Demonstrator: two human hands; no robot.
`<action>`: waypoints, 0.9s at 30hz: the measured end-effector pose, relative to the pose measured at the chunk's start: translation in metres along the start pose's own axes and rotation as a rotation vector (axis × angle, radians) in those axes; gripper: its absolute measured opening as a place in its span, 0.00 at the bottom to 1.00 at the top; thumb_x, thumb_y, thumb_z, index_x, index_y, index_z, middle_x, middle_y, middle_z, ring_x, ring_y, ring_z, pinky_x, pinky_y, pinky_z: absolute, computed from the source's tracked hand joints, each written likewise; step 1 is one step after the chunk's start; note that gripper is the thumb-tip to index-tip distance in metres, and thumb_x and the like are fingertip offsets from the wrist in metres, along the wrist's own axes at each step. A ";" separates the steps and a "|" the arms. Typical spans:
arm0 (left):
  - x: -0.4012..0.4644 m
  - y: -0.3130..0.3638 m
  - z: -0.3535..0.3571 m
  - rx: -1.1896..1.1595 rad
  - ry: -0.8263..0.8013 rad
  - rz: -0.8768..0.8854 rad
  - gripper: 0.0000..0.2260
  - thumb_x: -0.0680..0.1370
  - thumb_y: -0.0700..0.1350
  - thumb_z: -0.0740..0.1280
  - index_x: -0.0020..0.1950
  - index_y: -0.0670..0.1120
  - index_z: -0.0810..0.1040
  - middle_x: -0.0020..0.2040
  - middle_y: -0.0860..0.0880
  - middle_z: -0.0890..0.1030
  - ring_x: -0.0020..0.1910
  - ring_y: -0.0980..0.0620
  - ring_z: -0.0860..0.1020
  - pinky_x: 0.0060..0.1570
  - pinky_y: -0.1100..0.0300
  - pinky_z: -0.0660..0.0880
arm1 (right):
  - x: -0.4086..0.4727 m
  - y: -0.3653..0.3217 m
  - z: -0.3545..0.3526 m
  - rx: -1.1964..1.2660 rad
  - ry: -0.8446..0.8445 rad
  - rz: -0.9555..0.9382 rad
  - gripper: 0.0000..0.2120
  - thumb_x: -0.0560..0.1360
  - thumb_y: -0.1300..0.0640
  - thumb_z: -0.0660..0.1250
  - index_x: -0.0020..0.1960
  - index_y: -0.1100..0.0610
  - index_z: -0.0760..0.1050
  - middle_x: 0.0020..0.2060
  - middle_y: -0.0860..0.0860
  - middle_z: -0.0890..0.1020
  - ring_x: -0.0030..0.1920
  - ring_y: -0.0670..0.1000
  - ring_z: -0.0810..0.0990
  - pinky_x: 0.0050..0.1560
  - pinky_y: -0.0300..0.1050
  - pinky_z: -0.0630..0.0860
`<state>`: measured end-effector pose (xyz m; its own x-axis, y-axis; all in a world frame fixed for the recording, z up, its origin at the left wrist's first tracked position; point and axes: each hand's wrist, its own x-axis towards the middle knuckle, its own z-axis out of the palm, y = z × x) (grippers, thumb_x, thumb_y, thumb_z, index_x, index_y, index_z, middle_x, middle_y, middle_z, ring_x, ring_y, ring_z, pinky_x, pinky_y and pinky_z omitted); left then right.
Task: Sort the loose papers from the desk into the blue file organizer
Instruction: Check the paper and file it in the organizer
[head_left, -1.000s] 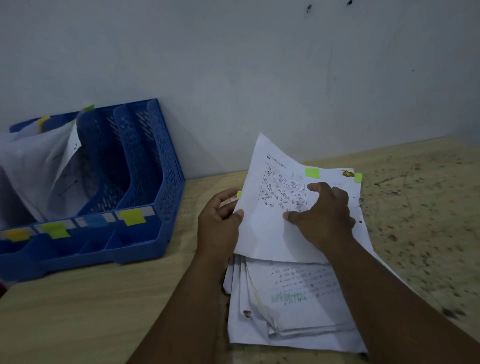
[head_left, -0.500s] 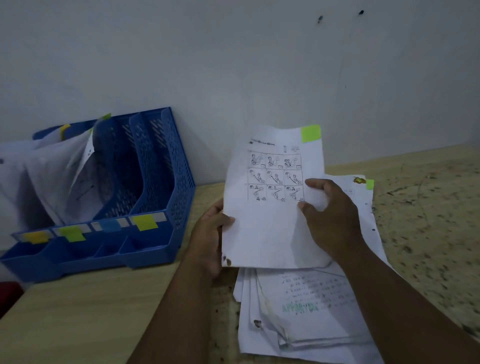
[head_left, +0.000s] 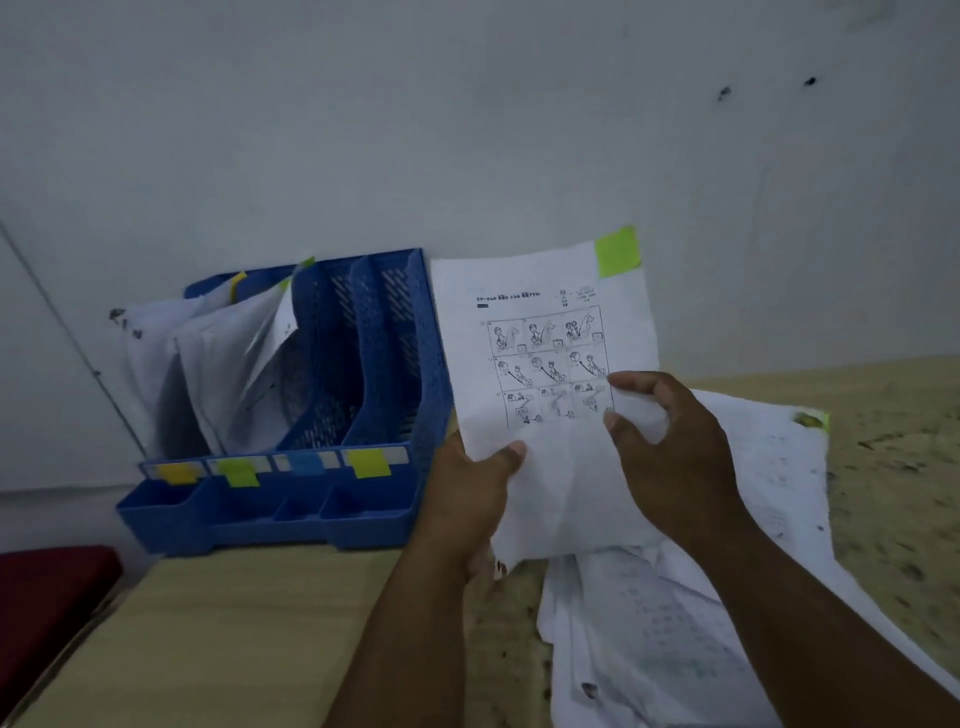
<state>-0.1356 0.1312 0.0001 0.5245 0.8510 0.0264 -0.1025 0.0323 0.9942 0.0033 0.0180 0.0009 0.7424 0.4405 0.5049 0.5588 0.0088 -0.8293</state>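
I hold a white sheet (head_left: 545, 306) upright in front of me; it has a grid of small drawings and a green sticky tab (head_left: 617, 251) at its top right corner. My left hand (head_left: 470, 488) pinches its lower left edge with the thumb on the front. My right hand (head_left: 670, 447) grips its right side, crumpling the paper a little. Under my right arm lies the pile of loose papers (head_left: 769, 499) on the desk. The blue file organizer (head_left: 395, 364) stands at the left against the wall, with papers (head_left: 223, 364) in its left slots.
Coloured tabs (head_left: 369, 462) in yellow, green and blue mark the organizer's front rail. The wooden desk (head_left: 234, 639) is speckled on the right. A dark red object (head_left: 47, 597) sits beyond the desk's left edge. A pale wall stands behind.
Both hands lifted the sheet off the pile and raised it upright, then shifted it left toward the organizer. The camera view tilted so the organizer sits nearer the centre.
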 end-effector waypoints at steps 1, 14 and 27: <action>0.001 0.005 -0.004 -0.021 0.035 0.028 0.10 0.79 0.38 0.70 0.57 0.50 0.83 0.50 0.52 0.87 0.50 0.50 0.84 0.48 0.53 0.81 | 0.002 -0.006 0.006 -0.009 -0.025 -0.001 0.14 0.76 0.58 0.71 0.59 0.44 0.77 0.56 0.36 0.79 0.55 0.37 0.76 0.54 0.24 0.67; 0.029 0.061 -0.103 0.127 0.508 0.435 0.12 0.82 0.43 0.67 0.66 0.51 0.78 0.53 0.58 0.80 0.51 0.57 0.79 0.47 0.64 0.74 | 0.013 -0.068 0.110 -0.129 -0.340 -0.136 0.27 0.75 0.52 0.72 0.72 0.45 0.68 0.68 0.46 0.69 0.68 0.48 0.68 0.64 0.38 0.62; 0.059 0.078 -0.182 0.498 0.905 0.618 0.18 0.85 0.41 0.60 0.75 0.43 0.72 0.67 0.44 0.79 0.65 0.43 0.77 0.65 0.58 0.71 | 0.009 -0.112 0.198 -0.102 -0.605 -0.179 0.25 0.78 0.55 0.69 0.73 0.50 0.68 0.67 0.48 0.73 0.60 0.46 0.74 0.60 0.38 0.69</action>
<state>-0.2666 0.2795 0.0599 -0.3017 0.7173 0.6280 0.3147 -0.5469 0.7758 -0.1255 0.1987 0.0515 0.3110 0.8693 0.3843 0.7093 0.0569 -0.7027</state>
